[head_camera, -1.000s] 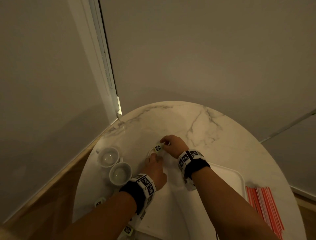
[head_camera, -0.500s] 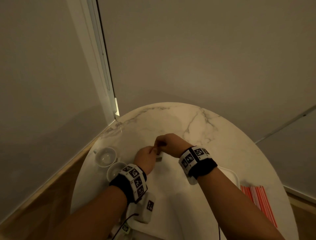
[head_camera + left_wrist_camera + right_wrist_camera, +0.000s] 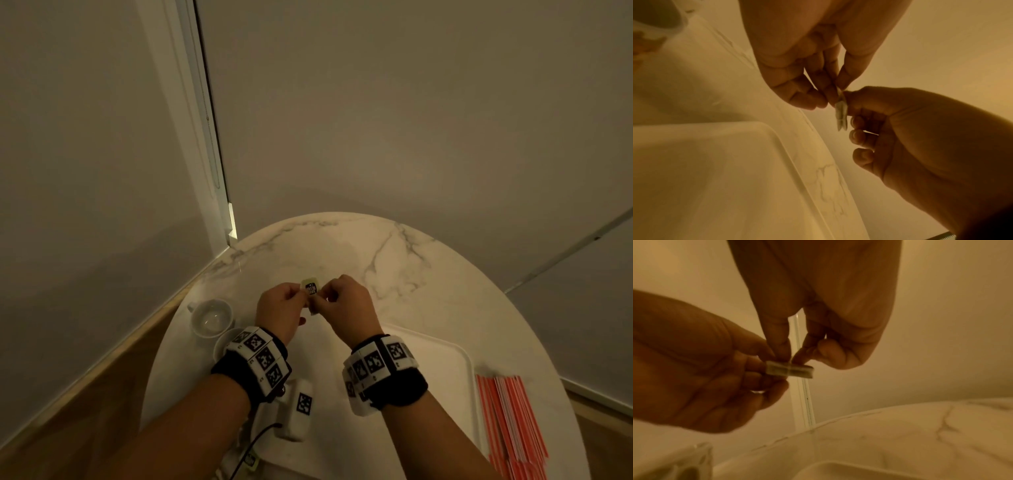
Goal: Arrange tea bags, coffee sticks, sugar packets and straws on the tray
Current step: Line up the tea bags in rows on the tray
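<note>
Both hands hold a small flat bundle of tea bags (image 3: 310, 288) up above the marble table, its pale green label with a dark print facing me. My left hand (image 3: 302, 301) pinches its left side, and my right hand (image 3: 323, 302) pinches its right side with thumb and forefinger. In the left wrist view the tea bags (image 3: 841, 113) show edge-on between the left hand (image 3: 831, 97) and the right hand (image 3: 851, 104). The right wrist view shows the tea bags (image 3: 790, 369) as a thin strip below the right hand (image 3: 789, 357). The white tray (image 3: 442, 356) lies under my right forearm.
Two white cups (image 3: 211, 318) stand at the table's left edge, near a window frame and wall. A sheaf of red-and-white straws (image 3: 513, 425) lies right of the tray. Another small tagged item (image 3: 251, 460) lies at the near edge, partly hidden by my left arm.
Both hands rose from the table surface by the cups and came together. They now hold the tea bags up in the air with the label turned toward me.
</note>
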`<state>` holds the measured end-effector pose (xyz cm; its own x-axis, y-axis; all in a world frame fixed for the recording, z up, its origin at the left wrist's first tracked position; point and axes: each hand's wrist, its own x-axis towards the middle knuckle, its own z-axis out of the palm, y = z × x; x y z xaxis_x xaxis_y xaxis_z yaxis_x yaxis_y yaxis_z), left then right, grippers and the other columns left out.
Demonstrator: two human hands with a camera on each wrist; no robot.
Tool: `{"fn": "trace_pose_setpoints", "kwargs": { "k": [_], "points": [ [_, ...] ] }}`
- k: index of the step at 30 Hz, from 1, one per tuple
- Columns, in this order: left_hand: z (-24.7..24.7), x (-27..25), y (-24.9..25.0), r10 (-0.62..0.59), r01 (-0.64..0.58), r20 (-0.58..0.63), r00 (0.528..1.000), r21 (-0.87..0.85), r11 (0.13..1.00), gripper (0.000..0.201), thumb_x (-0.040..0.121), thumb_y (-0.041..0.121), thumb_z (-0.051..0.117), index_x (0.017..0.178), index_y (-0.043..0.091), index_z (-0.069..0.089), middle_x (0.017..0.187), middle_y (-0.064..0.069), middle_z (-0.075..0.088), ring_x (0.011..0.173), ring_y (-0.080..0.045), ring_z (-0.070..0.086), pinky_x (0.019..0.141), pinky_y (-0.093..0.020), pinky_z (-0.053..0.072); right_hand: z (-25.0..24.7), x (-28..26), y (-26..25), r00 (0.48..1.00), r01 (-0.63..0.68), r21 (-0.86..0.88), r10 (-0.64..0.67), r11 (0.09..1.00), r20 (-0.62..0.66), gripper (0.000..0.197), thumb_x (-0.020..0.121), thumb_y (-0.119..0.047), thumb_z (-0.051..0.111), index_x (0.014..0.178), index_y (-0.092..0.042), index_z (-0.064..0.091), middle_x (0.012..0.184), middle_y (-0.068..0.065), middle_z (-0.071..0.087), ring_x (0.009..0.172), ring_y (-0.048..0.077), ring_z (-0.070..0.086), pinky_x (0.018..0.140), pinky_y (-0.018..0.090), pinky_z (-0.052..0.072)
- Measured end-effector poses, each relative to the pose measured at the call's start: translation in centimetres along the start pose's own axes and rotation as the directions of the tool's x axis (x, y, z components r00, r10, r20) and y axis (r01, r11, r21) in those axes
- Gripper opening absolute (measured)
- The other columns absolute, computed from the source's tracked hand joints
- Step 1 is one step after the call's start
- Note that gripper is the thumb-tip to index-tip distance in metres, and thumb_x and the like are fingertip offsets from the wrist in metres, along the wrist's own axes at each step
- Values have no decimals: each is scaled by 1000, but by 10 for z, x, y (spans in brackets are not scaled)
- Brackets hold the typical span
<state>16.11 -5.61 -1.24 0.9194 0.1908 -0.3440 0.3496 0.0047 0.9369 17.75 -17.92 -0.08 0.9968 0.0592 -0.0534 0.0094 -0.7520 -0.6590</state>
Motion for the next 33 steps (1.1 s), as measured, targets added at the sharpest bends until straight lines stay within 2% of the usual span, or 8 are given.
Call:
{"fn": "trace_pose_setpoints", "kwargs": {
  "k": [3,8,12,18,25,28,31,33],
  "points": [
    [0,1,-2,-20,20,8,1000,-15,1000,14,87,22,65,81,10,70,82,-9,72,86,-24,68,74,-39,59,3,-2,-2,1000,-11,2,11,1000,1,14,80,-24,67,70,-14,66,79,-4,51,68,8,47,58,19,32],
    [-3,2,0,-46,47,18,999,-57,997,9,83,16,68,76,10,69,82,-13,72,88,-30,68,78,-45,57,1,-9,-8,995,101,153,-98,983,-30,15,86,-13,63,72,-11,66,87,-3,54,69,4,52,62,9,39],
    [-5,2,4,-64,68,49,997,-97,993,7,83,13,69,86,7,71,90,-15,72,89,-27,68,76,-38,56,-1,-4,0,998,-38,218,47,975,-40,11,81,-15,61,75,-18,70,82,-6,66,71,9,62,67,23,50],
    [-3,2,9,-40,46,108,993,-57,997,8,86,13,66,88,12,73,89,-12,73,89,-26,68,76,-35,56,-6,-2,1,994,-33,292,62,956,-92,10,84,-13,66,83,-22,64,79,-7,67,76,9,63,71,25,54],
    [1,-4,13,-59,81,140,988,-158,984,18,93,23,59,91,11,72,88,-9,73,82,-21,70,76,-41,58,-15,2,4,996,-22,269,44,963,-75,15,86,-6,61,86,-18,70,78,-7,66,72,1,60,62,6,43],
    [1,-2,12,-34,49,152,988,-94,994,17,92,23,60,91,11,72,90,-12,73,87,-27,69,77,-43,59,-17,4,7,996,-36,227,53,973,-69,9,85,-15,66,91,-20,70,80,-7,64,69,1,55,61,13,40],
    [1,2,10,-1,-3,181,983,18,1000,15,92,23,60,90,14,72,89,-9,72,85,-24,68,78,-40,57,-19,6,13,996,-83,289,76,954,37,21,83,-20,70,104,-22,68,85,-8,62,69,4,55,63,14,40],
    [1,6,6,-5,-9,188,982,76,997,14,92,22,59,86,17,71,87,-7,71,81,-21,66,79,-40,55,-20,9,17,984,-158,372,113,915,139,14,84,-12,69,97,-15,71,79,-5,66,65,3,57,60,13,41]
  ]
}}
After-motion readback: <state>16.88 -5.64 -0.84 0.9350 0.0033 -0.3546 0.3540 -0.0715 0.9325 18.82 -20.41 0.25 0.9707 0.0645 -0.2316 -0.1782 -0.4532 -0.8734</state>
